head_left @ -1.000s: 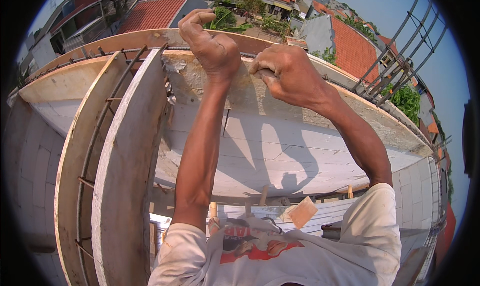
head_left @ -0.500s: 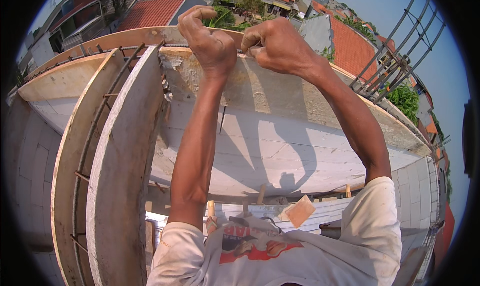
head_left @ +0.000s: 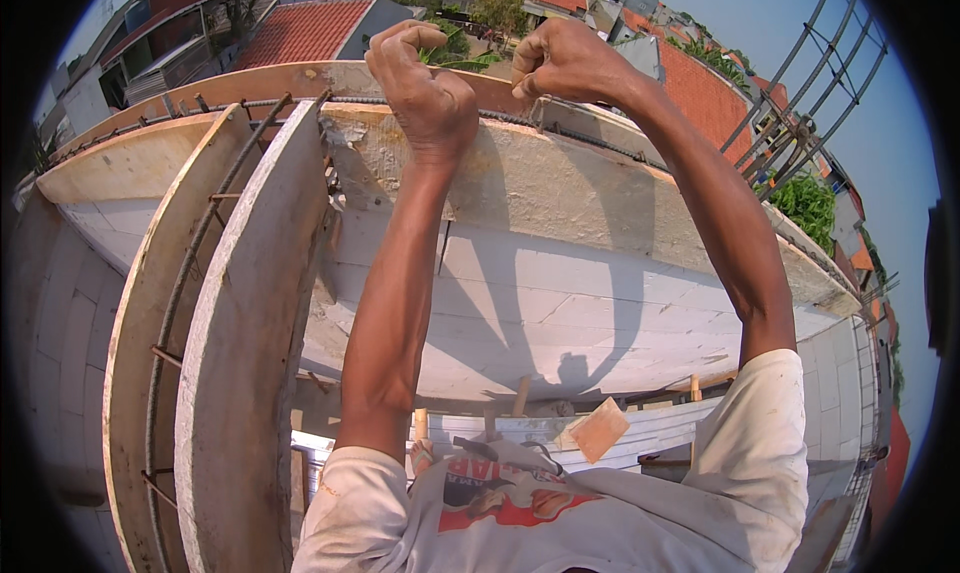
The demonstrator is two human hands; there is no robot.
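My left hand (head_left: pixel 424 95) is raised over the top edge of the near formwork board (head_left: pixel 400 153), its fingers curled in. Apart from it on the right, my right hand (head_left: pixel 570 65) is closed with the fingertips pressed together. What either hand holds, if anything, is too small or hidden to make out. Below and between the hands, a ribbed steel bar (head_left: pixel 575 135) runs along the gap between the near board and the far formwork board (head_left: pixel 250 80).
At left, two upright boards (head_left: pixel 245 303) flank another rebar (head_left: pixel 170 338) with short cross ties. A rebar cage (head_left: pixel 815 103) rises at right. Beneath the boards is a white block wall (head_left: pixel 560 283). A loose square board piece (head_left: pixel 600 430) lies lower down. Roofs stand beyond.
My right hand has moved up and to the right, away from my left hand, widening the gap between them. My left hand has shifted slightly right and down.
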